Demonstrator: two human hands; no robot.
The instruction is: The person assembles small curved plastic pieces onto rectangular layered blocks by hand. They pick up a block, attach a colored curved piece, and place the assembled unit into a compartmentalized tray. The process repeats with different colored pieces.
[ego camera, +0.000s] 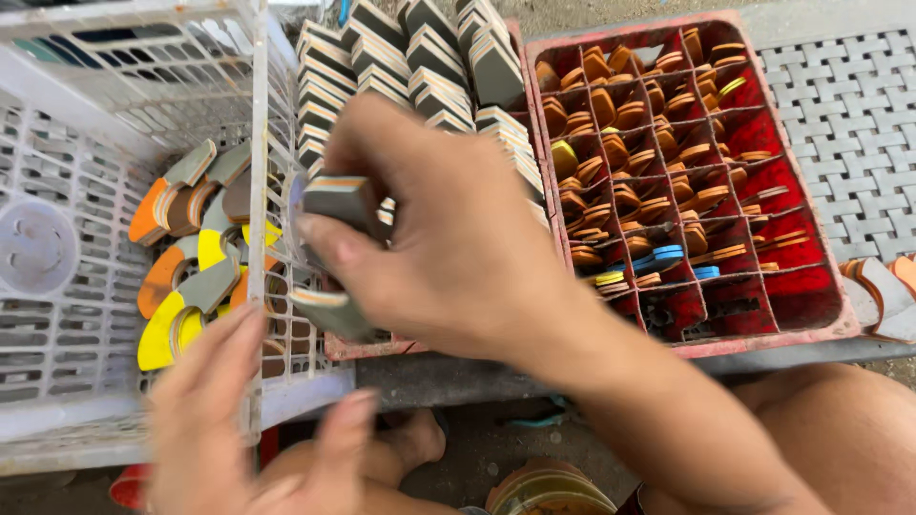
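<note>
The right hand (pixel 448 238) is up in the middle of the view, and it is closed around a few flat grey pieces (pixel 339 200) with thin orange and pale stripes along their edges. The thumb presses on the top piece, and another piece of the same kind sticks out under the hand, lower down. They look like layered foam cut into curved shapes, so I think they are very light and a bit soft and squashy, not hard and not easy to break. The flat faces look dull, not shiny, so they should not slip much. A good place to hold them seems to be across the flat sides, thumb on one face and fingers on the other, squeezing the little stack so the pieces stay together. Squeezing only the thin edges could let them slide apart. The left hand (pixel 239 420) is low in the view, blurry, with the fingers spread open and nothing in it. It is just beside the front wall of a white plastic basket (pixel 86 381). Inside that basket lie loose curved pieces (pixel 186 277) in yellow, orange and grey. Behind the right hand, many more grey pieces stand in neat rows (pixel 420 67), packed close. To the right is a red crate (pixel 763 334) with many small square pockets, and most of them hold small orange and brown pieces.
</note>
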